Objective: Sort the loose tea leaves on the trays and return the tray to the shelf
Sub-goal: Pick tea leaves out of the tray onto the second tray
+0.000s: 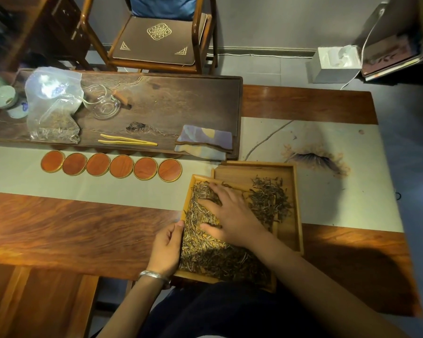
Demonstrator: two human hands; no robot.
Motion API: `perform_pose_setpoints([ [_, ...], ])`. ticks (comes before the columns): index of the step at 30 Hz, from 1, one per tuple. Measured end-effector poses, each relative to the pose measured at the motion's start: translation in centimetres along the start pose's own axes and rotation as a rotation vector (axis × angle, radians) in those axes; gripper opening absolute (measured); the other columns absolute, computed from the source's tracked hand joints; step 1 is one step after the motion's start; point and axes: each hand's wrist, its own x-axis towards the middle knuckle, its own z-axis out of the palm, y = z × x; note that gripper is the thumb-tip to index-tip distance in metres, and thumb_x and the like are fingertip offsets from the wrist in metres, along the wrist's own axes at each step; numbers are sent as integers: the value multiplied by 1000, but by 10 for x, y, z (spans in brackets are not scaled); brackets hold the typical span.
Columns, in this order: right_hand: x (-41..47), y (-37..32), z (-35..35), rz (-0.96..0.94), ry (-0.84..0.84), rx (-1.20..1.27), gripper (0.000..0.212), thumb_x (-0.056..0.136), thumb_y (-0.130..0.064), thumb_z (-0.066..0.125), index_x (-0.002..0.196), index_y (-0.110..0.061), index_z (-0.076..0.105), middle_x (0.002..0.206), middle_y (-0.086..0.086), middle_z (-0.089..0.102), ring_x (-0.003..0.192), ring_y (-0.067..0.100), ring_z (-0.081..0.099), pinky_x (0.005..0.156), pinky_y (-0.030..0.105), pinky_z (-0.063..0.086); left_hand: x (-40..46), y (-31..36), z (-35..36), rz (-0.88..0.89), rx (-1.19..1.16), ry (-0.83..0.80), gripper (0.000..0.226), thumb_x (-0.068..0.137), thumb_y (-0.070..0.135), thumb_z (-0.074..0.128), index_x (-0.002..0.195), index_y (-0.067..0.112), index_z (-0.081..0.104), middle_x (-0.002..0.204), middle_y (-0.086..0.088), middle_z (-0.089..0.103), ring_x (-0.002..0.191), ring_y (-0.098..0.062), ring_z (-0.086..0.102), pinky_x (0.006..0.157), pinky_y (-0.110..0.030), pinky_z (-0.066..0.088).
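Two shallow wooden trays sit at the table's near edge. The near tray (186, 203) is covered with pale and dark loose tea leaves (213, 257). Behind it to the right, the second tray (294, 211) holds a smaller dark pile of leaves (269, 201). My left hand (167, 247) grips the near tray's left rim, thumb on top. My right hand (227, 213) lies flat with spread fingers on the leaves in the near tray and hides some of them.
A row of several round reddish coasters (110, 165) lies left of the trays. Behind is a dark tea board (181, 101) with bamboo tongs (127, 140), a plastic bag of leaves (53, 106), a glass pitcher (103, 104) and a folded cloth (204, 141). A chair (156, 37) stands beyond.
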Motion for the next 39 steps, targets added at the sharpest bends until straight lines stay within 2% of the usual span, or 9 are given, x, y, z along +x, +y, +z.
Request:
perform_pose_setpoints([
  [3, -8, 7, 0, 20, 40, 51, 54, 89, -49, 48, 139, -30, 38, 156, 7, 20, 142, 26, 16, 114, 49, 20, -1, -1, -1, -2, 7, 9, 42, 99, 24, 45, 60, 7, 51, 53, 4, 48, 49, -5, 43, 48, -17, 33],
  [7, -24, 20, -3, 9, 135, 56, 39, 92, -34, 53, 127, -18, 56, 143, 9, 44, 132, 25, 39, 105, 44, 41, -3, 1, -1, 36, 31, 17, 44, 99, 19, 44, 56, 17, 39, 43, 11, 38, 42, 0, 33, 43, -12, 25],
  [11, -36, 30, -6, 61, 203, 103, 32, 90, -20, 58, 120, -13, 61, 129, 8, 53, 122, 23, 49, 93, 38, 50, -3, 1, -2, 34, 53, 7, 44, 99, 20, 44, 55, 19, 36, 44, 9, 35, 43, -1, 30, 44, -14, 24],
  [21, -48, 55, -15, 203, 254, 109, 27, 90, -17, 58, 116, -13, 63, 118, 5, 55, 113, 21, 52, 88, 33, 49, -1, 6, -4, 13, 95, 0, 45, 99, 23, 44, 55, 20, 35, 46, 8, 31, 44, -3, 29, 46, -18, 24],
  [26, -52, 66, -19, 242, 241, 81, 26, 91, -18, 56, 115, -13, 63, 117, 4, 55, 111, 19, 51, 87, 31, 48, -1, 5, -5, -1, 128, -1, 43, 99, 26, 44, 58, 15, 38, 55, -1, 32, 51, -11, 31, 53, -28, 25],
  [32, -54, 60, -23, 207, 347, 137, 21, 84, -11, 60, 104, -11, 67, 109, 5, 58, 109, 22, 52, 90, 37, 46, -3, 5, -6, -1, 135, 9, 44, 99, 26, 43, 60, 8, 41, 58, -6, 36, 54, -16, 33, 55, -30, 26],
  [34, -53, 47, -22, 120, 354, 153, 23, 84, -19, 62, 105, -12, 67, 110, 5, 59, 109, 21, 52, 91, 39, 47, -2, 7, -5, 0, 141, 8, 44, 99, 26, 42, 60, 6, 42, 59, -6, 37, 54, -15, 34, 55, -30, 26],
  [36, -53, 32, -19, 27, 284, 150, 33, 84, -37, 60, 111, -17, 64, 117, 3, 58, 113, 19, 50, 96, 39, 45, -1, 8, -4, -3, 139, 8, 44, 99, 26, 43, 60, 6, 42, 58, -5, 37, 54, -13, 35, 55, -29, 26],
  [39, -57, 20, -10, -75, 155, 89, 53, 81, -60, 55, 121, -26, 57, 133, 1, 50, 126, 20, 43, 106, 39, 31, 0, 8, -2, -16, 115, -2, 46, 99, 26, 43, 66, -6, 48, 63, -10, 46, 59, -18, 41, 58, -31, 31],
])
